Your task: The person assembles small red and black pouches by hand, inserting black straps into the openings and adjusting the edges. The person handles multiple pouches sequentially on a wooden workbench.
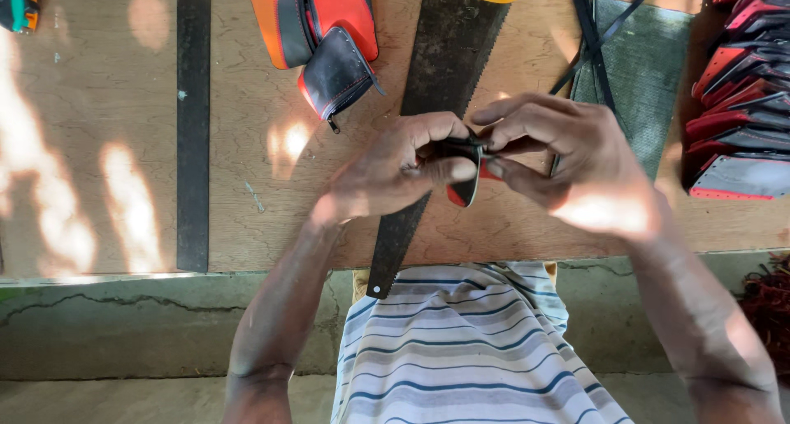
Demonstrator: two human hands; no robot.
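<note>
My left hand (pixel 395 167) and my right hand (pixel 568 157) meet over the middle of a wooden tabletop (pixel 107 144). Between their fingers they pinch a small black and red leather piece (pixel 463 185), which hangs down below my thumbs. The fingers hide most of it. Under my hands a dark, rusty hand saw (pixel 440 70) lies diagonally, its yellow handle at the top edge and its tip near my striped shirt.
An orange, red and black stitched leather pouch (pixel 325 37) lies at the back. A stack of red and black leather pieces (pixel 741 103) sits at the right. A grey cloth (pixel 650 62) with black straps (pixel 592 37) lies beside it. A dark strip (pixel 193 120) crosses the table.
</note>
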